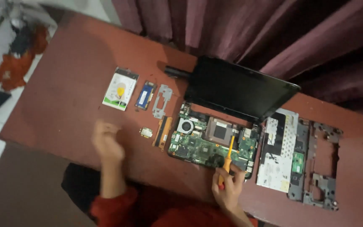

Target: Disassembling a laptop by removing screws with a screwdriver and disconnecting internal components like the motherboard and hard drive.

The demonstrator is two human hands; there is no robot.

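A dismantled laptop lies on the reddish-brown table (72, 96), its green motherboard (198, 145) bare and its black screen (240, 88) tilted up behind. My right hand (228, 187) grips an orange-handled screwdriver (228, 157) whose tip rests on the board near the metal heatsink (220, 131). My left hand (106, 141) hovers blurred over the table to the left of the board, fingers loosely curled, holding nothing. Both sleeves are red.
Laid out in a row: a hard drive (120, 89), a blue memory module (146, 95), a metal bracket (161, 101), a small card (146, 133), an orange-edged strip (162, 132). The removed top case (280, 151) and frame (320, 164) sit at right. Dark curtains hang behind.
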